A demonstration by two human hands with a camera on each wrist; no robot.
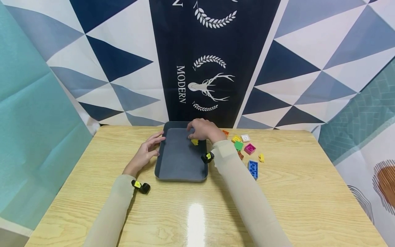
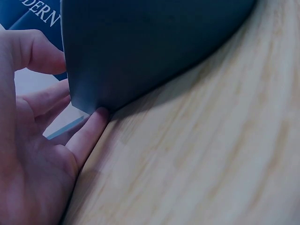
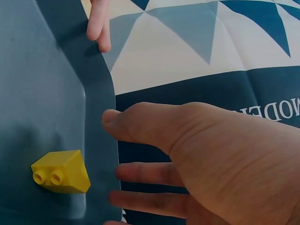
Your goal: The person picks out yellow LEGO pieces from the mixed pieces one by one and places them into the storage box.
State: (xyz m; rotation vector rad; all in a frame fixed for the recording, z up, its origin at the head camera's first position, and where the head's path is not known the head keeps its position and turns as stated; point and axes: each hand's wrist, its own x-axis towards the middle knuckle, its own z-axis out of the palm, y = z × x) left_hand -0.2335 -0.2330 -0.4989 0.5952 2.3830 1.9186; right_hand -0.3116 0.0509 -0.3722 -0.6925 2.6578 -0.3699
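A dark grey tray (image 1: 182, 163) lies on the table, with a yellow toy brick (image 3: 63, 173) on its floor near the far end. The brick is sloped and shows two round studs. My left hand (image 1: 144, 153) touches the tray's outer left side with extended fingertips; in the left wrist view the thumb also meets its wall. Over the far right part of the tray hovers my right hand (image 1: 204, 130), fingers spread and loosely bent. In the right wrist view a gap separates that hand from the yellow brick, and it holds nothing.
Right of the tray lie several loose bricks: a blue one (image 1: 253, 169), a magenta one (image 1: 249, 148), a green one (image 1: 238, 145), a white one (image 1: 245, 138) and a small yellow one (image 1: 261, 157). My right forearm partly covers this group. A patterned wall cloth (image 1: 213, 68) rises behind the table.
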